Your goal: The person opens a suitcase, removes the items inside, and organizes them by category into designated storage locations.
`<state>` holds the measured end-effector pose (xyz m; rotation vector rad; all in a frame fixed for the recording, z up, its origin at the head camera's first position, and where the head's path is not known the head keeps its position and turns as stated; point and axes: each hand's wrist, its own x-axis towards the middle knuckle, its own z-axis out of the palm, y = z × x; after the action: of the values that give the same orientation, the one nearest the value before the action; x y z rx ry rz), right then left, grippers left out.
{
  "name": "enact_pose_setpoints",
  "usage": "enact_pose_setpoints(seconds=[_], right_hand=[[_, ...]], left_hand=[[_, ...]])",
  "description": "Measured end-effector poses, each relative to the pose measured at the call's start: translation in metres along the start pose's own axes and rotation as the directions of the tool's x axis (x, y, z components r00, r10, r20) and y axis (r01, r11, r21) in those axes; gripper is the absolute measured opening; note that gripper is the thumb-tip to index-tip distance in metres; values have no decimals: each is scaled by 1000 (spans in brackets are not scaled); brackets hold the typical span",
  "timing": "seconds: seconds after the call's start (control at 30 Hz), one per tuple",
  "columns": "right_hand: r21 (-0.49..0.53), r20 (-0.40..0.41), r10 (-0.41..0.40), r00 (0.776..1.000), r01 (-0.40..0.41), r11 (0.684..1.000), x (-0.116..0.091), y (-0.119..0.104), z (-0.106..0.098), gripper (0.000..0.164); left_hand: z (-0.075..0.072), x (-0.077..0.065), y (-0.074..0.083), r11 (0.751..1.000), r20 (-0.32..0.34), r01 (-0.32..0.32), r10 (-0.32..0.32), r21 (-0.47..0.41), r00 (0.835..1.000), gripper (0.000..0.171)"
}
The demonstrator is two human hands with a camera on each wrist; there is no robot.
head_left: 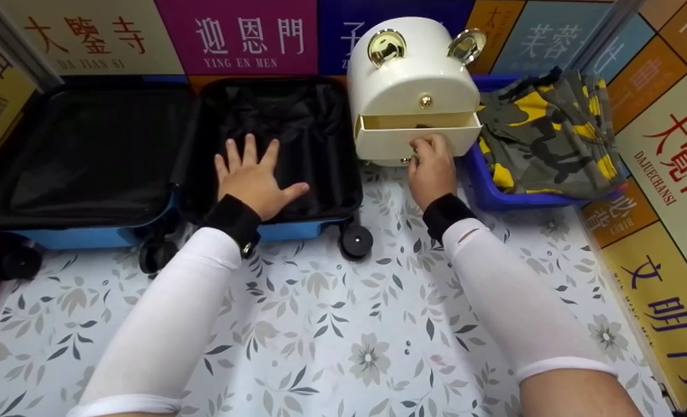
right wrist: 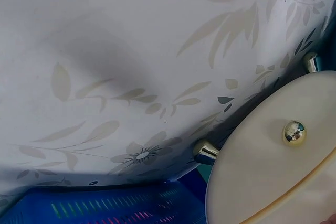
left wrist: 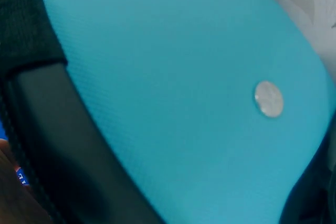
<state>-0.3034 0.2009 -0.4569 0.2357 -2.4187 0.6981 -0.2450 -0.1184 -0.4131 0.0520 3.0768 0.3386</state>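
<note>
My left hand [head_left: 254,184] is spread flat over the black-lined half of an open suitcase [head_left: 320,168], fingers straight and apart. The suitcase's light blue shell [left wrist: 178,87] fills the left wrist view, with a round silvery disc [left wrist: 269,99] on it. At the white storage box [head_left: 412,69], my right hand [head_left: 434,174] pinches the knob of a drawer [head_left: 378,142] that is pulled partway out. Something small and dark shows inside the drawer. A lower gold knob [right wrist: 294,133] of the box appears in the right wrist view.
To the left lies the suitcase's other half [head_left: 94,150], with black wheels [head_left: 356,241] along the front. A blue basket [head_left: 517,201] with folded camouflage clothing [head_left: 551,139] stands right of the box. Printed panels [head_left: 250,35] rise behind; floral cloth [head_left: 343,324] covers the surface.
</note>
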Motion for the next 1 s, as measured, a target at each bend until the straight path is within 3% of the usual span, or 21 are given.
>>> enact_pose_setpoints(seconds=[0.4,0.77,1.0], right_hand=[[1,43,15,999,-15,1000,1,0,4,22],[17,30,-1,1000,1,1000,3,2,8,30],[-12,82,0,997,1,1000,4,2,10,38]], left_hand=[[-1,-1,3,1000,-7,-4,4,5,1000,105],[2,1,4,1000,-11,-5,5,13,1000,106],[2,2,5,1000,-7,-5,5,18,1000,106]])
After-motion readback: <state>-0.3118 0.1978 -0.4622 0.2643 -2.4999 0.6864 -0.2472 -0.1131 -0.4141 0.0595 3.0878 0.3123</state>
